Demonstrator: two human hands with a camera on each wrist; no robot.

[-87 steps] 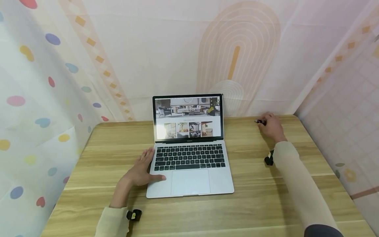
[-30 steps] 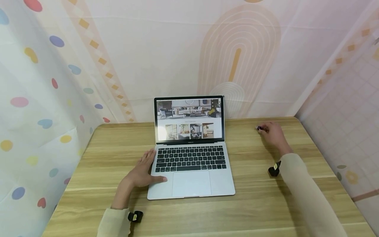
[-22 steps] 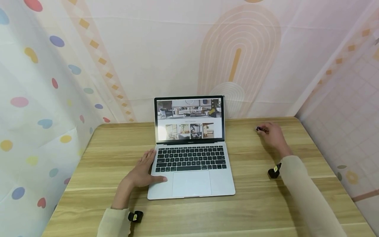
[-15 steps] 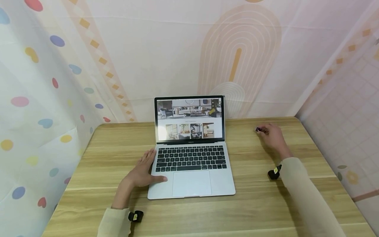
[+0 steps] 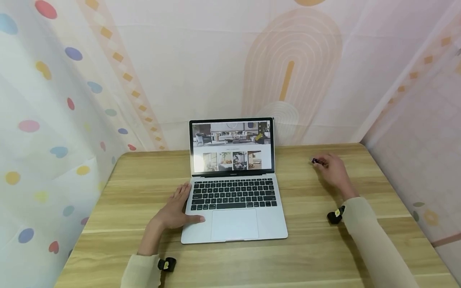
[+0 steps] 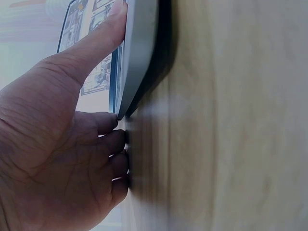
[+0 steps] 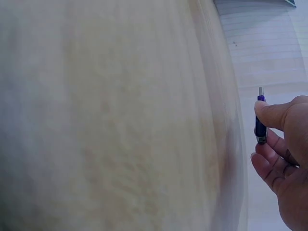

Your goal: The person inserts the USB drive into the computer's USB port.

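A silver laptop [image 5: 234, 224] stands with its lid raised in the middle of the table, its screen [image 5: 232, 146] lit with pictures of furnished rooms. My left hand [image 5: 174, 211] rests at its left side: the thumb lies on the palm rest, and the fingers reach down to the table along the edge. In the right wrist view, my right hand [image 7: 288, 139] pinches a dark blue USB flash drive [image 7: 260, 122] with its metal plug pointing away from the hand. That hand is close over the table, right of the laptop and apart from it.
The wooden table [image 5: 234, 264] ends at printed cloth [image 5: 173, 80] hung behind it and on both sides. A small black camera is strapped at each wrist, one by the left sleeve [image 5: 140, 270], one by the right sleeve [image 5: 374, 240].
My right hand has drawn back slightly toward me with the flash drive, whose angle in the fingers has shifted. The left hand and laptop keep their places; the head view has tilted a little.
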